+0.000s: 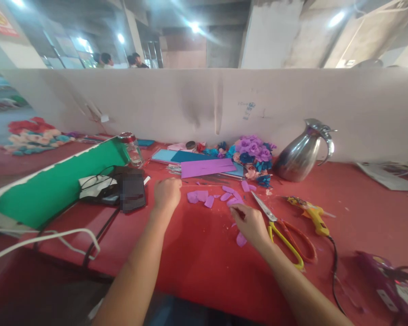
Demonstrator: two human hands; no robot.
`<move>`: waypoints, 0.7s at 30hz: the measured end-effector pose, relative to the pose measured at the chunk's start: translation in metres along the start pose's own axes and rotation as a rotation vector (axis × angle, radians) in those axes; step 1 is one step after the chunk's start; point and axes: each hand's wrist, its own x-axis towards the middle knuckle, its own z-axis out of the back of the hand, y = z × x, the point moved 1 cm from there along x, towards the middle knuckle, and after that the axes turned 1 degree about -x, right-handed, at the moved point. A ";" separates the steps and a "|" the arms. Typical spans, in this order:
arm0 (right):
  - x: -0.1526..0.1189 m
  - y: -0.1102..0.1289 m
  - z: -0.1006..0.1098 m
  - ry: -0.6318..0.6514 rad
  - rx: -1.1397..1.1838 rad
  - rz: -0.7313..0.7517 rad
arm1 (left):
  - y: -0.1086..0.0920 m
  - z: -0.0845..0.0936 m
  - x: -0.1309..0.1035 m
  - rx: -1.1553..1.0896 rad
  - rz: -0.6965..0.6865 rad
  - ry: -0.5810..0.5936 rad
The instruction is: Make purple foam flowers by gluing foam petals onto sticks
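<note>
My left hand (167, 194) is closed in a fist above the red table. A thin pale wire (200, 185) runs out to the right from its fingers. My right hand (253, 222) has its fingertips pinched together beside loose purple paper petals (226, 197). Whatever is between those fingertips, if anything, is too small to make out. More purple pieces (201, 196) lie between the two hands, and one petal (241, 239) is just below the right hand. Scissors (272, 217) with yellow and orange handles lie partly open, close to my right wrist.
Purple and blue paper sheets (207, 167) lie behind, by a bunch of paper flowers (253, 151). A steel jug (301, 154) and yellow glue gun (314, 217) are on the right. A phone (133, 192), glass jar (132, 151) and green panel (64, 185) are left.
</note>
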 end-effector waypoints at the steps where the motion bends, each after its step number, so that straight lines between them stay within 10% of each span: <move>1: 0.000 0.001 0.001 -0.015 0.008 0.002 | 0.000 0.008 -0.001 0.006 0.021 -0.020; 10: 0.002 0.005 0.004 -0.031 0.213 -0.048 | 0.007 0.035 -0.038 -0.092 0.224 0.014; 16: 0.003 0.015 -0.003 0.168 0.845 -0.220 | -0.032 0.012 -0.071 -0.528 -0.048 -0.066; 21: 0.005 0.019 0.003 0.067 1.031 -0.271 | -0.062 -0.009 -0.080 -0.705 -0.155 0.052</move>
